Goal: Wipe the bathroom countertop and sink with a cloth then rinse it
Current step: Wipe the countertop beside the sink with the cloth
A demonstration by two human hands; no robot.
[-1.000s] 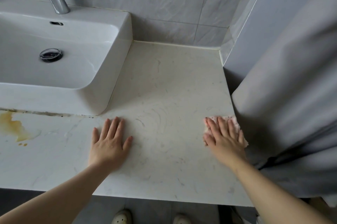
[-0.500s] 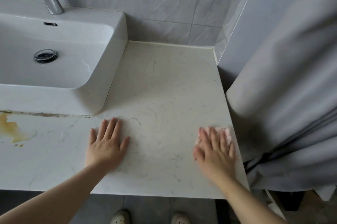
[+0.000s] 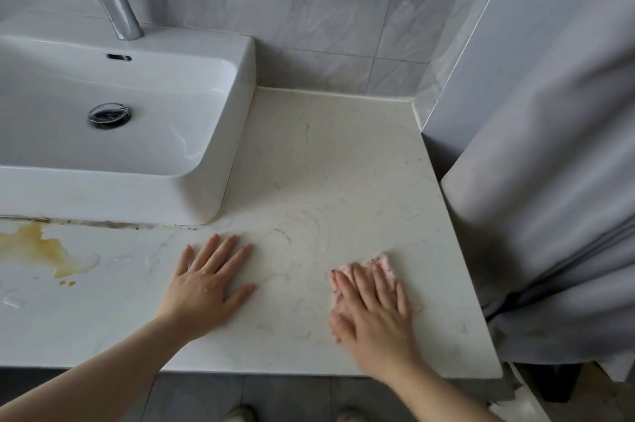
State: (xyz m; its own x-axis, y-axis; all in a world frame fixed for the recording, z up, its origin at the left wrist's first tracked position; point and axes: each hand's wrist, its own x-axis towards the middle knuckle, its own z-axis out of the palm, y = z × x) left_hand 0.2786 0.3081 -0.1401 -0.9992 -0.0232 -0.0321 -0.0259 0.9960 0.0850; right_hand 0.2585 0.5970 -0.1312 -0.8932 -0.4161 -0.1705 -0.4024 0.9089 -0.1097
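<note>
At 5 o'clock on counter (image 3: 326, 160), right hand (image 3: 374, 311) flat, pressing cloth (image 3: 381, 265) — mid-wipe. Left hand (image 3: 206, 284) flat, braced. Next, probably sweep toward stain (image 3: 44, 249) at 9 — then sink (image 3: 113, 194).

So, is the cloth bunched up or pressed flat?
Pressed flat: the pink cloth lies on the countertop under the right hand, fingers straight.

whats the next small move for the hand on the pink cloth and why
Probably slide the pink cloth leftward along the front strip of the countertop. The right hand presses it flat near the right edge, the left hand rests flat on the bare surface beside it, and a yellow stain lies further left, in front of the sink.
</note>
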